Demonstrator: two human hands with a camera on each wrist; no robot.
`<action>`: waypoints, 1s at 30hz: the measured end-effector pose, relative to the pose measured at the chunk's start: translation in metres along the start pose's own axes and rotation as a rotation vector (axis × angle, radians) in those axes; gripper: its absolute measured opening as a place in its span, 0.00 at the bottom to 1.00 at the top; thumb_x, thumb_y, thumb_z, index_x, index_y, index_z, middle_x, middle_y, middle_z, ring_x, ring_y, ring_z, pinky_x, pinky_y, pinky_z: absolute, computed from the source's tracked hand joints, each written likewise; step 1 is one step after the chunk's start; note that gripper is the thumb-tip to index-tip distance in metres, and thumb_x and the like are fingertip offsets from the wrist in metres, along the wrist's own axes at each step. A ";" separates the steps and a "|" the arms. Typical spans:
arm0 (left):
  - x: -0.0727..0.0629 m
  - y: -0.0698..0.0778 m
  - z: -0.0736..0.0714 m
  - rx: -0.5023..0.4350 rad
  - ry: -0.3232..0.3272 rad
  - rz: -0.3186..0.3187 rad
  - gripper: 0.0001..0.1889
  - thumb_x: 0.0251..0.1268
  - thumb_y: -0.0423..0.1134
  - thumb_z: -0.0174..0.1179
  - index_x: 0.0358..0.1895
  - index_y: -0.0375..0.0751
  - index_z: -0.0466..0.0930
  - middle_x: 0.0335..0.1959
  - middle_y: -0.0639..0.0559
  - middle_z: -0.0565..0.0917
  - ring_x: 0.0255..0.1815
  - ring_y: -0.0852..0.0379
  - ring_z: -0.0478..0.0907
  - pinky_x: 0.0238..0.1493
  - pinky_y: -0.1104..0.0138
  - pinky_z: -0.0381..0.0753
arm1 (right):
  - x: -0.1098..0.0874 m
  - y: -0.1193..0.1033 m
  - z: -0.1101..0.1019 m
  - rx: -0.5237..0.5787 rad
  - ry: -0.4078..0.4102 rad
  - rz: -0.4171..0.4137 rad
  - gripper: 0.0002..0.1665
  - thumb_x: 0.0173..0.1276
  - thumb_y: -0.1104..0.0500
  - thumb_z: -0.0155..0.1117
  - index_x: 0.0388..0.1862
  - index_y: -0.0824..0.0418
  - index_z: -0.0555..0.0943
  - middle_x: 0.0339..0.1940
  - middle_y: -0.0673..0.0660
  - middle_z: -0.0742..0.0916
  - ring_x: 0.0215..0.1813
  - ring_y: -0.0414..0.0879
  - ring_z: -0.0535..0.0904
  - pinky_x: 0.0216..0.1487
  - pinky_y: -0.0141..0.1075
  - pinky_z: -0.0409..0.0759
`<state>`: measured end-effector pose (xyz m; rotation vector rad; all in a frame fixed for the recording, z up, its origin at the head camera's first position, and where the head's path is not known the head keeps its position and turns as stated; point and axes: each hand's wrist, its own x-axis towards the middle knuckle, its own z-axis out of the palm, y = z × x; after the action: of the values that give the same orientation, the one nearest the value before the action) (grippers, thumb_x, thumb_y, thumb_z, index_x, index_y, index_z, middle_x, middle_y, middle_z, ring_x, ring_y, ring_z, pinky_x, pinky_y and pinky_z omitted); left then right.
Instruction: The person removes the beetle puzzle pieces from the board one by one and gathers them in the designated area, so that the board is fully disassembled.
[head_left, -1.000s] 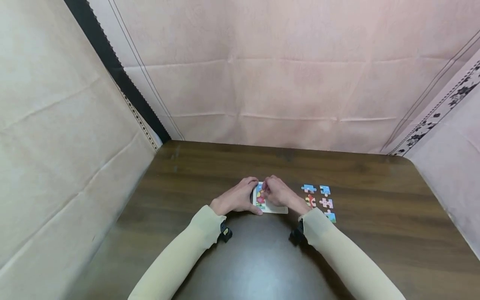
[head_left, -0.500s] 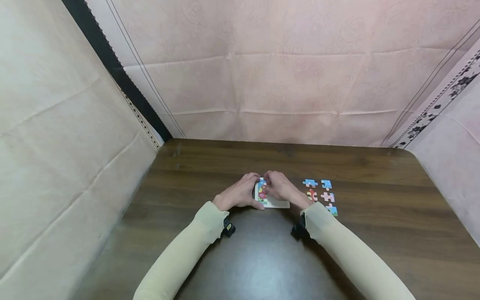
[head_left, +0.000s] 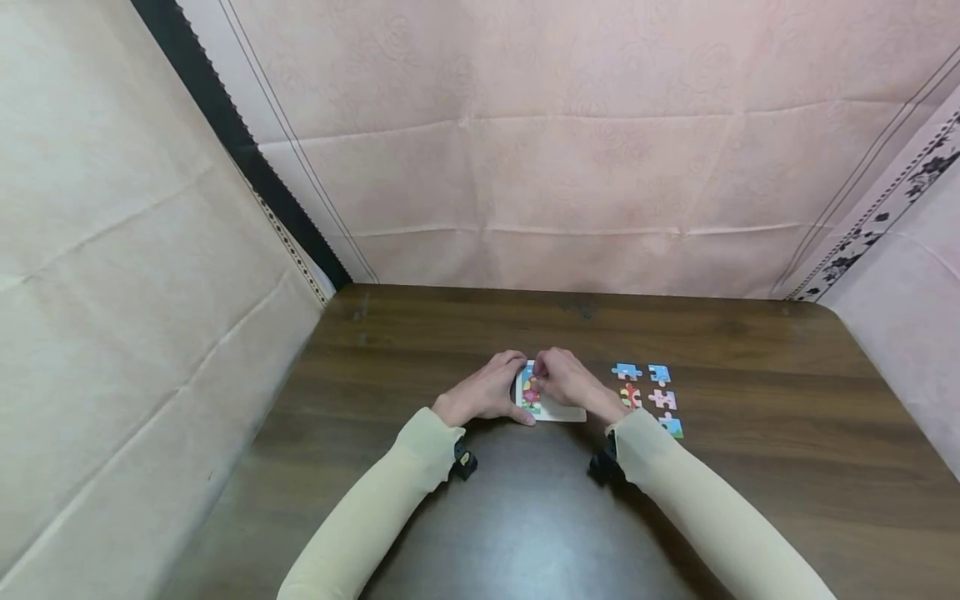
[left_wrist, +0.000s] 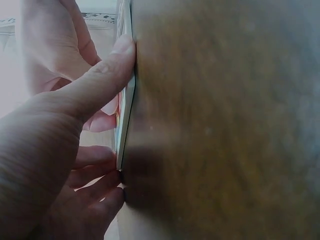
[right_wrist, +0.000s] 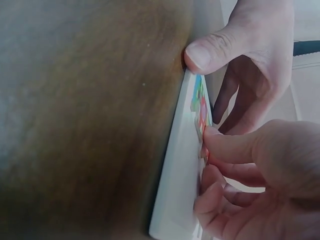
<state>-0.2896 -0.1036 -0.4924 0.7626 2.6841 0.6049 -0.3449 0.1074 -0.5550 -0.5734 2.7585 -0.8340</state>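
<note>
A white-edged puzzle board (head_left: pixel 564 413) lies flat on the table, with fitted colourful pieces (head_left: pixel 529 406) along its left side. My left hand (head_left: pixel 486 392) holds the board by its left end, thumb at the near edge and fingers towards the far edge. In the right wrist view, the left thumb (right_wrist: pixel 200 55) touches the board's corner. Over the board, my right hand (head_left: pixel 573 383) pinches a puzzle piece (right_wrist: pixel 204 150) with reddish colour between thumb and fingers, against the fitted pieces. Most of that piece is hidden by the fingers.
Several loose puzzle pieces lie in two columns right of the board, among them a blue one (head_left: pixel 627 372), a red one (head_left: pixel 630 396) and a pink one (head_left: pixel 663 399). The brown wooden table (head_left: pixel 420 325) is bordered by pale cloth (head_left: pixel 600 167) at the back and sides.
The head view shifts slightly. Both hands stay at the board, the left holding its end and the right working at the same spot; the loose pieces keep their places.
</note>
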 end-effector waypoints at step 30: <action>0.000 0.005 -0.001 -0.010 0.007 -0.036 0.56 0.55 0.59 0.84 0.82 0.40 0.64 0.83 0.45 0.67 0.80 0.49 0.68 0.84 0.55 0.72 | -0.043 -0.054 -0.036 0.079 -0.002 -0.013 0.25 0.76 0.64 0.71 0.67 0.71 0.79 0.56 0.66 0.87 0.56 0.56 0.84 0.62 0.51 0.86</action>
<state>-0.2880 -0.1002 -0.4898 0.7092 2.6931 0.6135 -0.3002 0.1017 -0.4910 -0.5781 2.7088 -0.9407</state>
